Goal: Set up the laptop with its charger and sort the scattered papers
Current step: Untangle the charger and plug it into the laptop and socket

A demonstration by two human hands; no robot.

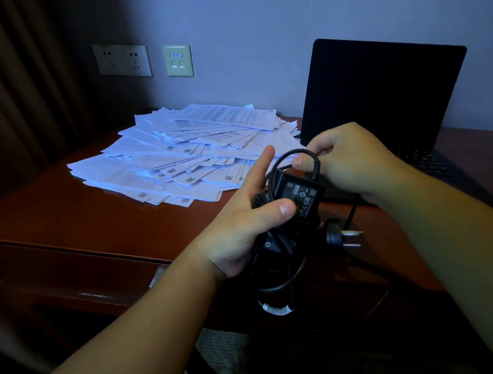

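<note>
left hand (241, 215) grips charger (299, 195), right hand (348, 159) pinches cable (313, 158)

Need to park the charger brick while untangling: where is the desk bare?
Bare wood lies on the desk between the front edge and the papers, left of the left hand. Crowded: papers reach the laptop; both hands fill its front.

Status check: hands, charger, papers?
Left hand grips charger brick; right hand pinches cable loop. Plug dangling, not in socket. Papers unsorted beside open laptop.
</note>
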